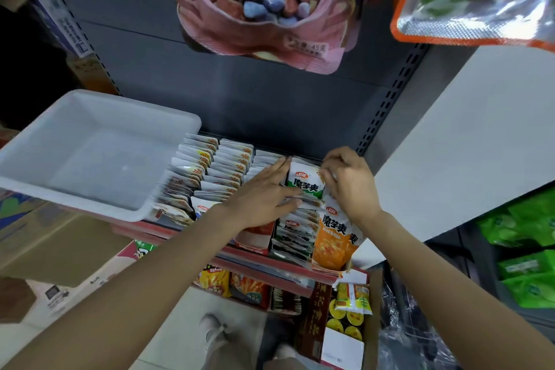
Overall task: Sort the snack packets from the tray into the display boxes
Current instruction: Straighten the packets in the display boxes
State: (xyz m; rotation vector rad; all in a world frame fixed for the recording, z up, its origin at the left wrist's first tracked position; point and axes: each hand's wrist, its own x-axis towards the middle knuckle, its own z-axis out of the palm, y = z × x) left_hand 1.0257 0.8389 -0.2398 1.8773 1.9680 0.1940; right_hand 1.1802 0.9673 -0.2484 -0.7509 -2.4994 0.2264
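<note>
The white plastic tray (90, 153) rests on the shelf's left end. To its right, display boxes (255, 242) hold upright packet rows. The left hand (264, 192) lies flat, fingers straight and together, against the rows. The right hand (350, 180) pinches a green-and-white snack packet (304, 185) standing in the far right box.

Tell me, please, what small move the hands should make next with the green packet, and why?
Probably push the green packet down into its row. It stands upright above the packed green packets; the right hand pinches its edge while the left hand lies flat, fingers straight, against its other side. The white tray looks empty.
</note>
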